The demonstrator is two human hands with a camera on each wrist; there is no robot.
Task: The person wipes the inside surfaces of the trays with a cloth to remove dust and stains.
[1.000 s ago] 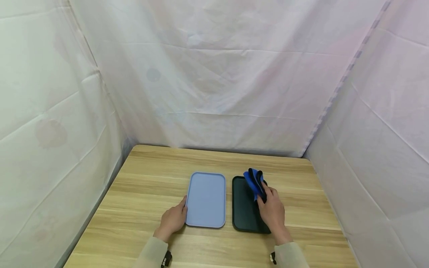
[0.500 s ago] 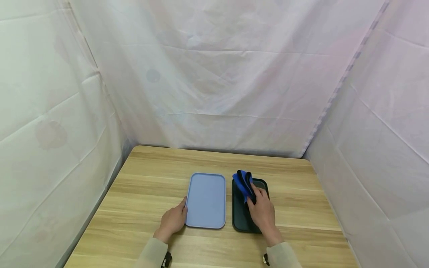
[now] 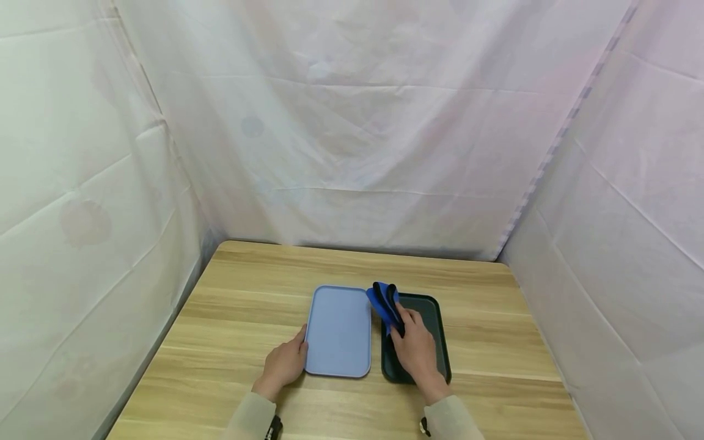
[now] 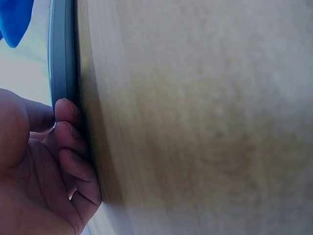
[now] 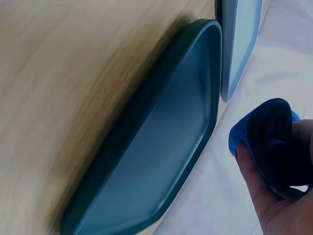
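A light blue tray (image 3: 338, 333) lies on the table, left of a dark green tray (image 3: 428, 311). At the blue tray's left edge my left hand (image 3: 285, 363) grips the rim. In the left wrist view, its fingers (image 4: 73, 139) curl against the tray's side wall (image 4: 62, 63). My right hand (image 3: 416, 348) pinches a folded blue cloth with black edging (image 3: 387, 308) over the green tray. The cloth's far end reaches the gap between the trays. In the right wrist view, the bunched cloth (image 5: 269, 132) is held apart from the green tray (image 5: 151, 147).
The wood-grain table (image 3: 247, 293) extends around both trays. White curtains (image 3: 352, 153) hang behind the table and along both sides. A dark band (image 3: 273, 428) shows at my left sleeve.
My right hand has moved left with the cloth, from the green tray's right side to above its left edge. My left hand and both trays have stayed in place.
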